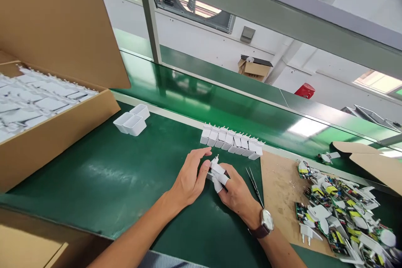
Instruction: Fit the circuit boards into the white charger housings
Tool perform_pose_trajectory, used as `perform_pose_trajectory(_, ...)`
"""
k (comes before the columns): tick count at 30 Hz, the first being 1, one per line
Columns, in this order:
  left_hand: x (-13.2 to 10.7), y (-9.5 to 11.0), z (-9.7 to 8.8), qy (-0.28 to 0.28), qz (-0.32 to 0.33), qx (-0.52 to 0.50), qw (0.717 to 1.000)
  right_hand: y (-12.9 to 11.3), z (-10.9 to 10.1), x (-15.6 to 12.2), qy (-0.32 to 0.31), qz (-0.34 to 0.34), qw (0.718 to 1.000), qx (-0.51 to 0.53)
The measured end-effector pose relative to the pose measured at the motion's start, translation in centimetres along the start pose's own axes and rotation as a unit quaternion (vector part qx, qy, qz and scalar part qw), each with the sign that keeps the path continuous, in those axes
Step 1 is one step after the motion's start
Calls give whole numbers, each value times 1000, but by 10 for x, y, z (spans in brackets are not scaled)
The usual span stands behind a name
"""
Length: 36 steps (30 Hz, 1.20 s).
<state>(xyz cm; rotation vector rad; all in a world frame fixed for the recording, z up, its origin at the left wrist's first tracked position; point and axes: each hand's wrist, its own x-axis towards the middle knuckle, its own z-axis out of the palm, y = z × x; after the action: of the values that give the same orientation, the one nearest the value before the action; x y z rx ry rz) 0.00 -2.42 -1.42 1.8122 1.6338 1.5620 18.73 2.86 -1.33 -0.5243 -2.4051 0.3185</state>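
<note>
A glossy green strip (185, 83) ran in front of me, light glaring off it. Beyond, I saw a fan (191, 5) set in the white wall (194, 37), a grey box (247, 34) to its right, a small carton (256, 68) lower down, and a red object (305, 91) farther right. A beam (282, 17) slanted overhead.

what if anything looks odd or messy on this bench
The circuit boards at the right: they lie in a jumbled heap, turned every way, unlike the neat row of white plug cases. Whether any is damaged, I can't tell.
</note>
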Motion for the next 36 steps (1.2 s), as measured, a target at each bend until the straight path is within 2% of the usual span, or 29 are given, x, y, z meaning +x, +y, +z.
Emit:
perform_pose_trajectory(3, 0, -1, 1, -11, 18, 13, 1000, 4, 5, -2, 6, -4, 1000, -4)
perform_pose_trajectory(6, 0, -3, 0, -1, 35, 21, 999, 4, 1, -1, 26, -14, 1000, 1)
perform_pose_trajectory(9, -1, -3, -2, 19, 30, 20, 999, 1, -4, 1, 49, 3, 999, 11)
perform_pose_trajectory(11, -1, -3, -2, 24, 18, 14, 999, 0, -4, 1, 33, 16, 999, 16)
perform_pose_trajectory(14, 0, -1, -1, 2, -1, 6, 1000, 0, 2, 1, 6, 18, 999, 28)
perform_pose_trajectory(18, 0, -2, 2, -31, -15, 7, 999, 2, 12, -3, 43, 8, 998, 34)
perform_pose_trajectory(23, -3, -5, 7, -8, -9, -7, 1000, 6, 13, -13, 58, -18, 997, -49)
perform_pose_trajectory(26, -4, -5, 10, -14, -3, -2, 1000, 8, 11, -15, 26, -25, 996, -78)
perform_pose_trajectory(29, -2, -3, 11, -16, 30, 2, 999, 7, 9, -10, -25, -10, 999, -37)
perform_pose_trajectory(31, -1, -1, 9, -5, 49, -1, 999, 5, 8, -5, -26, -3, 1000, -16)
perform_pose_trajectory(33, 0, 1, 6, 25, 57, 2, 998, 3, 6, -1, 3, -7, 1000, -10)
perform_pose_trajectory(36, 3, 2, 1, 78, 39, 7, 996, 2, 3, 2, 38, -3, 999, 4)
